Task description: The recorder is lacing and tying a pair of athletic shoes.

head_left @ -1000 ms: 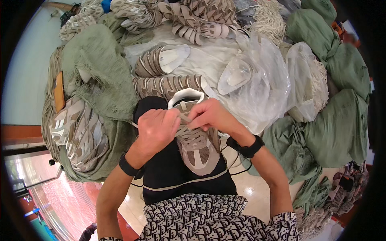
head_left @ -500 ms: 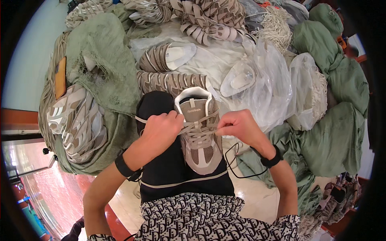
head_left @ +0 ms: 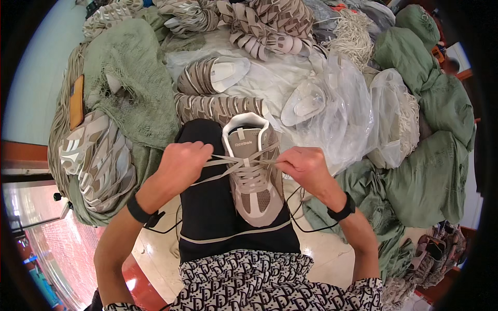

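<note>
- Holding a shoelace [head_left: 253,174] out to both sides, a person bends over a beige-and-brown running sneaker [head_left: 247,150], the strands crossing in front of its tongue.
- The left hand [head_left: 182,167] is curled, its fingers clamped on the shoelace well clear of the sneaker; the strands there run nearly straight, suggesting tension.
- The right hand [head_left: 306,165] pinches the shoelace between thumb and fingers just beside the sneaker, a placing that seems to balance the opposite grip.
- The sneaker rests on black trousers [head_left: 207,207], toe toward the wearer, apparently because the lap props it with the lacing facing up.
- Beyond the heel, striped shoe uppers [head_left: 218,107] lie nested in a row, probably to save room, near a clear plastic bag [head_left: 348,111].
- Green cloth [head_left: 127,88] drapes the left-hand pile.
</note>
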The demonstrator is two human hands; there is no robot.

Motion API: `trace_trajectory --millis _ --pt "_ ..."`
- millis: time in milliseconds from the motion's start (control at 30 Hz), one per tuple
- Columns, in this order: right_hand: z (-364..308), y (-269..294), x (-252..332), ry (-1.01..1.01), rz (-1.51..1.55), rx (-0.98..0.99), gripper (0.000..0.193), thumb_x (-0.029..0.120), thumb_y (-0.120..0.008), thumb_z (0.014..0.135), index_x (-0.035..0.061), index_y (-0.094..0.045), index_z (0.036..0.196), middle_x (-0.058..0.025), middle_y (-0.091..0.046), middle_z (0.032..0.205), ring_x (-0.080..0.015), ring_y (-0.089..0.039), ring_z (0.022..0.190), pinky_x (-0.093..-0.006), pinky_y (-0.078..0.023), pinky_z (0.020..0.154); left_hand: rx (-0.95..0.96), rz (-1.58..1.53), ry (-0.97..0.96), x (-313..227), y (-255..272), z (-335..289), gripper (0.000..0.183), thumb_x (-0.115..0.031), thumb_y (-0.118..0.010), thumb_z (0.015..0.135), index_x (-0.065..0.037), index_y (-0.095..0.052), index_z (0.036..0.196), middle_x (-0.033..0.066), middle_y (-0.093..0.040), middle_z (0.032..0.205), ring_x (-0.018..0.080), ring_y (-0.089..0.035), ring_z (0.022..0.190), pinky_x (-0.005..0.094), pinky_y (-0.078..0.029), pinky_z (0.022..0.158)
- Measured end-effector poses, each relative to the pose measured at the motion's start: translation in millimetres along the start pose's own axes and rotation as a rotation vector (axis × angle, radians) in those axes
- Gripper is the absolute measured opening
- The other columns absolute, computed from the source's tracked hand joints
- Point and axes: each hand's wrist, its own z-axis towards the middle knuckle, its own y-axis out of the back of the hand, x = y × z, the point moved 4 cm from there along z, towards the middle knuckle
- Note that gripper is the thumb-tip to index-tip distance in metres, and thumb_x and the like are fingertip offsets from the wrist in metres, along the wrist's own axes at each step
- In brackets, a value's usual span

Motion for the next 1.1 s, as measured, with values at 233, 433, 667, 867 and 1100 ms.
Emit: trace_trajectory --millis 233,433,667,867,1100 --pt "6 -37 17 0.107 -0.177 0.021 0.01 0.007 -0.066 0.064 0.0061 -0.057 0.067 -0.0062 -0.052 0.058 -0.0211 -0.053 0.05 -0.031 -0.043 0.045 -0.237 0.126 0.07 31 10 -34 0.008 -0.003 -0.053 0.068 -0.007 -0.051 0.076 0.0085 -0.048 0.061 0.0251 -0.054 0.056 0.0358 -0.042 0.048" --pt "1 -53 19 0.163 -0.313 -0.057 0.007 0.008 -0.059 0.062 0.0065 -0.053 0.065 -0.0046 -0.048 0.062 -0.0186 -0.055 0.059 -0.0303 -0.045 0.05 -0.558 0.193 0.227 67 7 -67 0.011 -0.003 -0.051 0.074 -0.005 -0.056 0.084 0.0111 -0.054 0.066 0.0296 -0.056 0.061 0.0369 -0.044 0.051" --pt "3 -26 -25 -0.484 0.415 -0.121 0.022 0.002 -0.068 0.059 0.003 -0.063 0.081 -0.0074 -0.06 0.078 -0.0228 -0.057 0.064 -0.0285 -0.046 0.057 -0.434 0.294 0.319 103 29 -65 0.012 -0.009 -0.053 0.08 -0.008 -0.06 0.09 0.0106 -0.059 0.074 0.029 -0.059 0.065 0.0361 -0.045 0.053" --pt "19 -33 -3 0.075 0.037 -0.054 0.023 -0.001 -0.067 0.06 0.0052 -0.064 0.082 -0.0048 -0.059 0.079 -0.0193 -0.055 0.067 -0.0283 -0.047 0.06 -0.337 0.309 0.404 115 44 -68 0.012 -0.014 -0.054 0.083 -0.011 -0.061 0.092 0.0089 -0.061 0.082 0.0295 -0.06 0.068 0.0359 -0.047 0.058" --pt "33 -35 -4 0.075 -0.032 0.205 0.014 0.007 -0.063 0.06 0.0084 -0.064 0.073 -0.0028 -0.054 0.075 -0.022 -0.054 0.077 -0.0322 -0.047 0.063 -0.163 0.105 0.571 127 73 -64 0.021 -0.009 -0.057 0.078 -0.01 -0.06 0.099 0.0115 -0.061 0.091 0.0319 -0.059 0.082 0.0368 -0.047 0.07"
